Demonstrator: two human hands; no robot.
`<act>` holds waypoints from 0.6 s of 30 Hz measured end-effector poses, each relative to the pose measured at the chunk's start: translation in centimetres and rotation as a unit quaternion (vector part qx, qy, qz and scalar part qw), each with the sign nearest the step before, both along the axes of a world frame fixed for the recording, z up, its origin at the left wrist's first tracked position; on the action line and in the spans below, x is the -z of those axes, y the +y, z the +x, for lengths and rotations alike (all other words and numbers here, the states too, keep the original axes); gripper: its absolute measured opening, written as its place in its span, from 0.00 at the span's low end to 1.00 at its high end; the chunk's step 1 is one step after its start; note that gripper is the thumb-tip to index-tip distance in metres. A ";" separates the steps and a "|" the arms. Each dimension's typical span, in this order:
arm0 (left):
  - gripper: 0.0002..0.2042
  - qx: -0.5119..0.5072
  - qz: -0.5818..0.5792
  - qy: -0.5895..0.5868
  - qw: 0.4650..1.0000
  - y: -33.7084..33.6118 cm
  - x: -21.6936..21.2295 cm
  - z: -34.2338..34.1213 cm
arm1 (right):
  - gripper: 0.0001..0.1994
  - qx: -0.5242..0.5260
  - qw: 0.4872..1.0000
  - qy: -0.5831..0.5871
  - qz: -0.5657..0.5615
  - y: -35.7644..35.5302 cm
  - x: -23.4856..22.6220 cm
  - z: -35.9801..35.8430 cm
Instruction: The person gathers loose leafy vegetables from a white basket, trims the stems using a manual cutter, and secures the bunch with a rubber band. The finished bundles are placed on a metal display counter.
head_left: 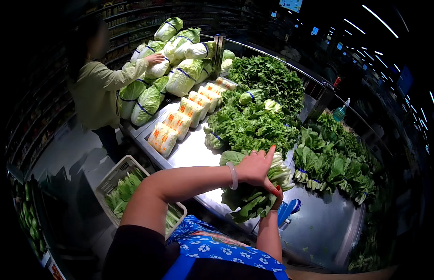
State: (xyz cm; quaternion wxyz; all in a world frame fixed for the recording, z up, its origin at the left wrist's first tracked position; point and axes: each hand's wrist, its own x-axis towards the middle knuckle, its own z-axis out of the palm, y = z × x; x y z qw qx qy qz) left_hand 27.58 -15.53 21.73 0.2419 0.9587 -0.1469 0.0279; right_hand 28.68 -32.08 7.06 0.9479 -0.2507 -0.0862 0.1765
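A bunch of leafy greens (248, 200) with pale stems lies between my two hands over the metal counter, its dark leaves toward me. My left hand (258, 169), with a pale bangle at the wrist, reaches across from the left and grips the top of the bunch, index finger stretched along it. From below, my right hand (276, 198) closes round the near right side; its thumb shows and most of its fingers are hidden by leaves. Just right of that hand is a blue tool (287, 210), perhaps a tape binder, lying on the counter.
Frilly lettuce (259, 126) is heaped beyond my hands, with bunched greens (326, 158) to the right. Wrapped white packs (177, 123) line the left, before napa cabbages (184, 77) that another person's hand (155, 59) touches. A crate of greens (105, 184) stands low left.
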 end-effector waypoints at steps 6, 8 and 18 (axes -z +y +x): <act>0.65 0.069 -0.042 -0.063 0.995 -3.0 -0.1 -0.7 | 0.39 0.036 0.992 -0.058 -0.110 -4.3 0.9 0.1; 0.64 0.100 -0.043 -0.103 0.989 -3.4 0.2 -1.5 | 0.39 0.050 0.986 -0.082 -0.139 -4.4 -0.2 -0.8; 0.62 0.092 -0.054 -0.103 0.989 -7.4 0.6 -2.2 | 0.37 0.012 0.992 -0.078 -0.098 -7.5 -4.1 -3.2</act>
